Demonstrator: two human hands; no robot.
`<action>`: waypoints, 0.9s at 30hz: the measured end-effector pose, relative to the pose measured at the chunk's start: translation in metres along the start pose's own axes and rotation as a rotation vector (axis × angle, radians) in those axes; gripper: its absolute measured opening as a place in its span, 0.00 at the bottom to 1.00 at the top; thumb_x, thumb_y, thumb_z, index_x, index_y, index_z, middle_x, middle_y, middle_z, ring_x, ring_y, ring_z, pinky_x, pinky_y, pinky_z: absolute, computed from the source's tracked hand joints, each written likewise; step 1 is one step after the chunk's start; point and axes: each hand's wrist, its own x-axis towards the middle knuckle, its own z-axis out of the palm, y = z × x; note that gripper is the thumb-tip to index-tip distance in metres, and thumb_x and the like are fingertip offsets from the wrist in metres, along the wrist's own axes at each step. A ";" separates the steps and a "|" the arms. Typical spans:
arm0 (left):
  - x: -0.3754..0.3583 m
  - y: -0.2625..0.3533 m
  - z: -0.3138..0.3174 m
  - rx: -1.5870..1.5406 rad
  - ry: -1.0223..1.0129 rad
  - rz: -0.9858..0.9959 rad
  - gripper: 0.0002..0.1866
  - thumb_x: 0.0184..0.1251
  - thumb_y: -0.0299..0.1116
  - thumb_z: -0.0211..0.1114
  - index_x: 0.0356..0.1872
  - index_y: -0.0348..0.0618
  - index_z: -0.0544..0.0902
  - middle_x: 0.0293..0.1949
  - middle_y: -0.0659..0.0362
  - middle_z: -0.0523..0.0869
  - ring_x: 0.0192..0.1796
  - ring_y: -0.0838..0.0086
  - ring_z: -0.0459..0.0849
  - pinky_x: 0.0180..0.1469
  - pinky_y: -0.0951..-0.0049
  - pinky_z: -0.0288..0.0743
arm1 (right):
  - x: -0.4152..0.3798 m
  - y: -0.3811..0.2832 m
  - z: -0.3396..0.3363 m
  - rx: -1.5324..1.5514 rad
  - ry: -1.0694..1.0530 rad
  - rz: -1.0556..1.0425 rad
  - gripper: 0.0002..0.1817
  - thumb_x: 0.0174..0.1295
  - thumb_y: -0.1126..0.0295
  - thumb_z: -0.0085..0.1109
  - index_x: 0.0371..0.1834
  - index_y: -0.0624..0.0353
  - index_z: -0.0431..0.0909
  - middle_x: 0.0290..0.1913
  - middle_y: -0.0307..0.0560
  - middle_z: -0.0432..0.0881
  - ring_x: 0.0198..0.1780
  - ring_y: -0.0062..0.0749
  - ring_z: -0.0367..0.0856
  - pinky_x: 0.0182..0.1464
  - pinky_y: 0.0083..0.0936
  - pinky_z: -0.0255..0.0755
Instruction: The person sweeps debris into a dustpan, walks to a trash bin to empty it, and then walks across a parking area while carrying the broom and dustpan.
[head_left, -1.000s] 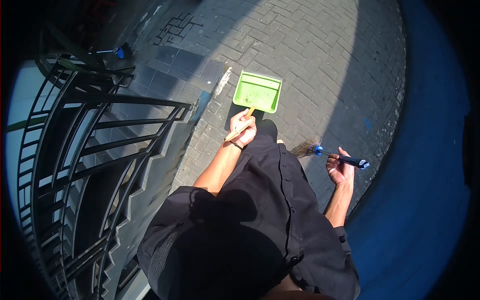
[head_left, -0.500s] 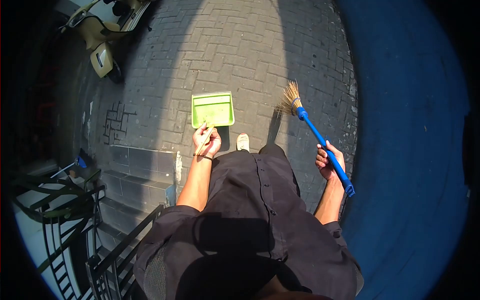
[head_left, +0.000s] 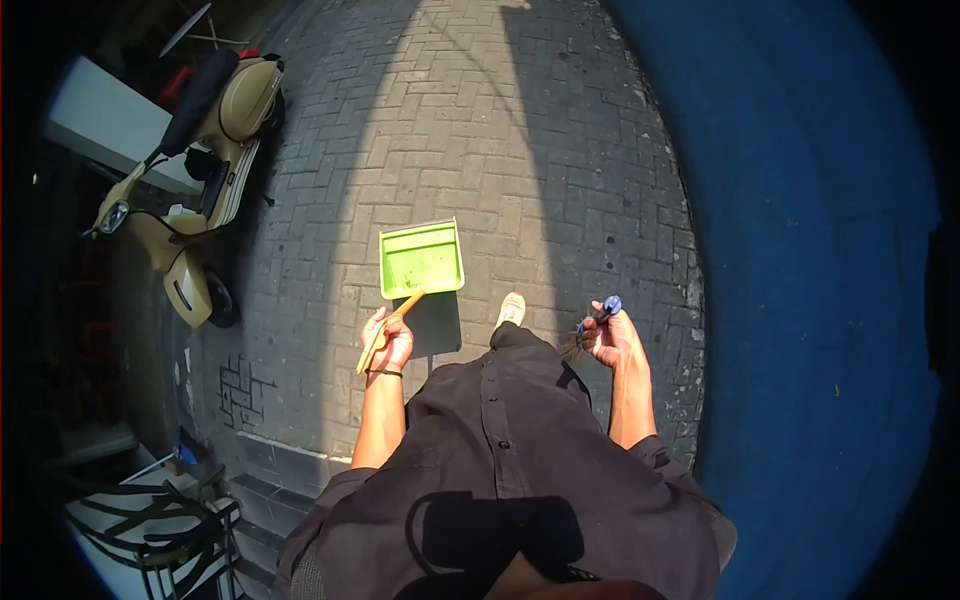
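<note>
A green dustpan [head_left: 421, 260] hangs in front of me over the paving, its orange handle pointing back at me. My left hand [head_left: 388, 343] is wrapped round that handle, and a dark band circles the wrist. On the other side, my right hand [head_left: 612, 338] is closed on a small broom with a blue handle [head_left: 613, 304]. The handle's end now points up at the camera, so most of its length is foreshortened. Some dark bristles show beside the fingers, near my trouser leg.
A beige scooter [head_left: 200, 190] stands at the upper left on the brick paving [head_left: 450, 130]. Tiled steps [head_left: 270, 480] and dark railings are at the lower left. A blue wall or surface [head_left: 810, 250] runs along the right.
The broom has swung from lying diagonally with bristles forward to pointing its handle end upward. My right hand moved left and forward. The dustpan sits lower in view, and more of the scooter shows.
</note>
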 end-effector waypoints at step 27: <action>0.725 -0.052 0.593 0.084 0.048 0.131 0.08 0.62 0.22 0.50 0.22 0.41 0.65 0.14 0.68 0.62 0.12 0.83 0.59 0.16 0.86 0.62 | 0.527 -0.600 0.362 0.374 0.134 0.329 0.09 0.52 0.71 0.49 0.20 0.64 0.65 0.18 0.44 0.71 0.16 0.25 0.70 0.20 0.19 0.68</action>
